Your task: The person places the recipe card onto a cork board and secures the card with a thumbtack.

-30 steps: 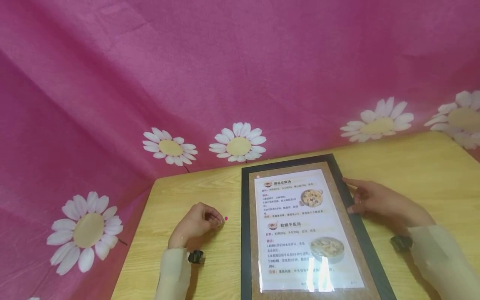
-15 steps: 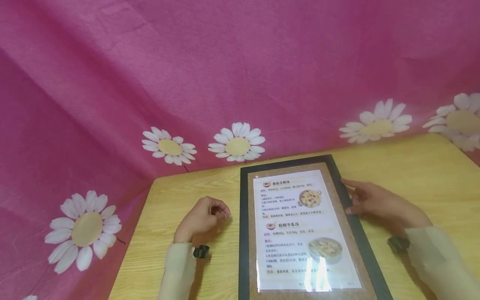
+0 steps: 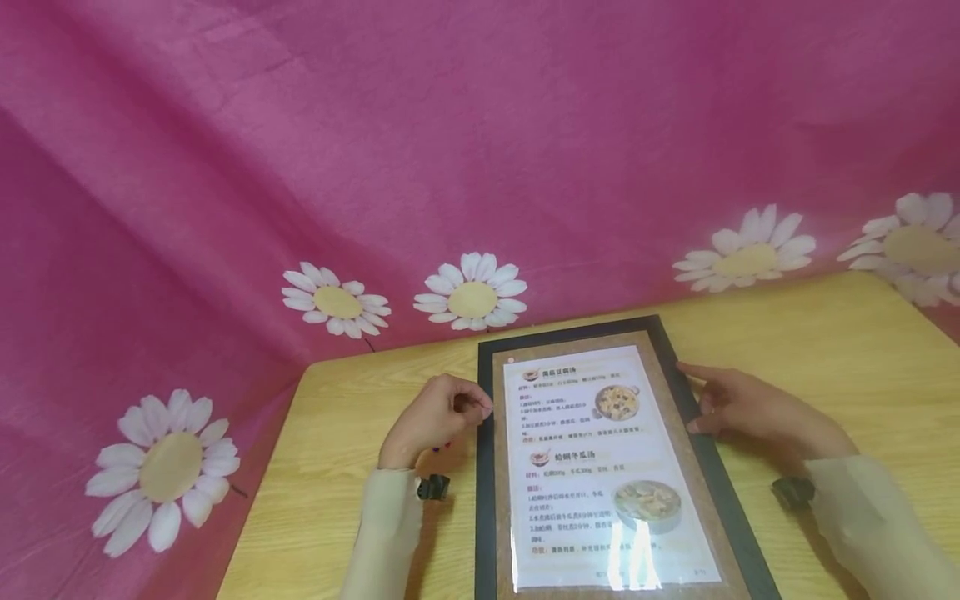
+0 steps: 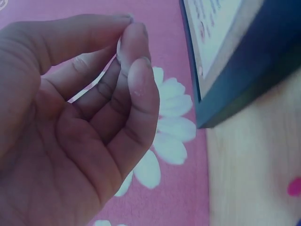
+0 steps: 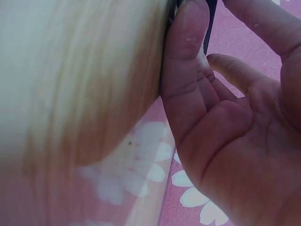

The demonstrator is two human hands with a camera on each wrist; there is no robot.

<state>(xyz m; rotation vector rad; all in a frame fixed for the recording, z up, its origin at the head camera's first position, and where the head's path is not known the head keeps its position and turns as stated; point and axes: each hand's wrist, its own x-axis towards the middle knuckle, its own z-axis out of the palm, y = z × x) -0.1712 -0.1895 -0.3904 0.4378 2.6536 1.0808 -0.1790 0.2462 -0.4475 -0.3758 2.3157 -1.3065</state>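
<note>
A black-framed cork board [image 3: 486,500] lies on the table with a printed recipe sheet [image 3: 573,454] on it. Near the sheet's top left corner sits a small pale pink pin-like dot [image 3: 512,361]. My left hand [image 3: 435,417] is over the board's left edge, thumb and fingertips brought together; whether something tiny is pinched there cannot be made out. Below that hand, a pink dot [image 4: 295,187] and a blue dot [image 3: 437,449] show on the tabletop. Against the board's right edge rests my right hand [image 3: 757,412], its index finger extended and its thumb touching the frame.
The wooden table [image 3: 345,417] extends on both sides of the board. A pink cloth [image 3: 600,150] printed with daisies hangs behind the table and to its left. Bright reflections lie across the lower part of the sheet.
My left hand has moved right and away from me, from the tabletop to the board's left edge. My right hand stays at the right edge. The head view has shifted slightly.
</note>
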